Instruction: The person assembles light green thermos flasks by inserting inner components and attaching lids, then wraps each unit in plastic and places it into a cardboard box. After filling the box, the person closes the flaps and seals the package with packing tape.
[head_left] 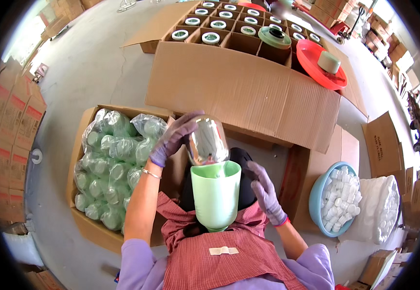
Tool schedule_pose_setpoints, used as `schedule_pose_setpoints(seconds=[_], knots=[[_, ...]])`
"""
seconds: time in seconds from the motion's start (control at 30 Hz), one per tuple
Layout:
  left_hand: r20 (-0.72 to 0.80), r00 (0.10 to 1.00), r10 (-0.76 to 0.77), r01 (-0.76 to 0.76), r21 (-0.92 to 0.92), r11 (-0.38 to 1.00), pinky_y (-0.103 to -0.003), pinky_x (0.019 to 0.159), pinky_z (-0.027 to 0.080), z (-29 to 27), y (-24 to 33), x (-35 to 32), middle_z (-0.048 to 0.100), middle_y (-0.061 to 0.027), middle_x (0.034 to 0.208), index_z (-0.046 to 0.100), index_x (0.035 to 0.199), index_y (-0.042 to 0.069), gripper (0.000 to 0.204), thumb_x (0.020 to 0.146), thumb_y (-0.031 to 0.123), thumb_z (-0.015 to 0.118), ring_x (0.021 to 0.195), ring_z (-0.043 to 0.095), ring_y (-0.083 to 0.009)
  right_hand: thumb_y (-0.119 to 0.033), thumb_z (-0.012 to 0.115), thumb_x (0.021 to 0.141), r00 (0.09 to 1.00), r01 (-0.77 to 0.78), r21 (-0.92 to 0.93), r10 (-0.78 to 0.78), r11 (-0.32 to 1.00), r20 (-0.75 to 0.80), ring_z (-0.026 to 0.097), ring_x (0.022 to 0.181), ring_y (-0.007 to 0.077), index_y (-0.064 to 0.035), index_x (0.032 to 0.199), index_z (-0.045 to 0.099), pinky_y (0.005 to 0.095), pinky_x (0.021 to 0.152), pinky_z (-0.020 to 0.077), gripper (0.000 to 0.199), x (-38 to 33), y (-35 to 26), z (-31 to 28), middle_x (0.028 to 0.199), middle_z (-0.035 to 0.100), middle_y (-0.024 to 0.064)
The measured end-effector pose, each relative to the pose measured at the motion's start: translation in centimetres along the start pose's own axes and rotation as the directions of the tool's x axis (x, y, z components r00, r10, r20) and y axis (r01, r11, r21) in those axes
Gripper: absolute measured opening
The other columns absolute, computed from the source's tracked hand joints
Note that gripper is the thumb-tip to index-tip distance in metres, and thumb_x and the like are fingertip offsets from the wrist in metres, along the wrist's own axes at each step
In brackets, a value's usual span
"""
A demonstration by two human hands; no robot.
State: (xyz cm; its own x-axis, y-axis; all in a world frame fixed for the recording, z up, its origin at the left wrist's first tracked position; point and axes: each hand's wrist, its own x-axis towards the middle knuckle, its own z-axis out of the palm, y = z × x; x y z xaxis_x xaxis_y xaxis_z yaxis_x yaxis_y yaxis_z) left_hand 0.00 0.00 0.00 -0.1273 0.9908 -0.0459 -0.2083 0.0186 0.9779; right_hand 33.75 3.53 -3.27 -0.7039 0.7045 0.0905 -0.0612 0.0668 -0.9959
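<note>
My left hand (173, 137), in a purple glove, has its fingers around the upper left side of a shiny silver glass flask liner (209, 140). The liner tilts over the rim of a pale green plastic flask shell (216, 198), its lower end at the mouth. The shell stands upright at my lap, against a red checked apron (224, 263). To the right of the shell is my gloved right hand (268, 193), fingers apart and nothing in it; whether a fingertip touches the shell I cannot tell.
A carton (84, 217) of bagged green plastic parts stands at left. Ahead, a divided carton (239, 77) holds several flasks; a red dish (311, 65) with a pale green cup (329, 62) rests on it. A blue basin (315, 205) of small white pieces sits at right beside a plastic bag (374, 208).
</note>
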Motion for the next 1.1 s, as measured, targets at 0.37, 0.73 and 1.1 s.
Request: schedule_pose_setpoints(seconds=[0.37, 0.73, 1.1], knots=[[-0.456, 0.833, -0.312, -0.009, -0.576, 0.817, -0.036, 0.103, 0.044, 1.8, -11.3, -23.5, 0.055, -0.0124, 0.133, 0.041, 0.141, 0.002, 0.059, 0.091, 0.027, 0.059, 0.118, 0.055, -0.0228, -0.043, 0.045, 0.099, 0.945, 0.158, 0.008, -0.154, 0.987, 0.288, 0.025, 0.142, 0.0385, -0.0031, 0.147, 0.033, 0.044, 0.115, 0.0257, 0.064, -7.5, 2.2, 6.3, 0.153, 0.024, 0.0241], [-0.352, 0.934, -0.063, -0.102, -0.431, 0.897, -0.042, 0.105, 0.043, 4.2, -8.7, -21.4, 0.05, -0.0101, 0.139, 0.04, 0.142, 0.008, 0.063, 0.087, 0.023, 0.067, 0.124, 0.051, -0.0246, -0.029, 0.087, 0.066, 0.815, 0.232, 0.181, -0.293, 0.956, 0.5, 0.045, 0.124, 0.028, 0.0008, 0.139, 0.036, 0.0376, 0.105, 0.0355, 0.094, 6.0, -7.1, 9.6, 0.135, 0.043, 0.0159], [0.04, 0.998, 0.041, -0.043, 0.054, 0.998, -0.038, 0.108, 0.039, 6.6, -4.4, -15.9, 0.046, -0.008, 0.142, 0.039, 0.142, 0.011, 0.07, 0.082, 0.021, 0.073, 0.129, 0.046, -0.0229, -0.023, 0.08, 0.076, 0.843, 0.282, 0.132, -0.311, 0.95, 0.438, 0.046, 0.127, 0.0291, -0.0001, 0.141, 0.036, 0.0381, 0.107, 0.0352, 0.082, 6.2, -8.1, 7.6, 0.136, 0.047, 0.0166]])
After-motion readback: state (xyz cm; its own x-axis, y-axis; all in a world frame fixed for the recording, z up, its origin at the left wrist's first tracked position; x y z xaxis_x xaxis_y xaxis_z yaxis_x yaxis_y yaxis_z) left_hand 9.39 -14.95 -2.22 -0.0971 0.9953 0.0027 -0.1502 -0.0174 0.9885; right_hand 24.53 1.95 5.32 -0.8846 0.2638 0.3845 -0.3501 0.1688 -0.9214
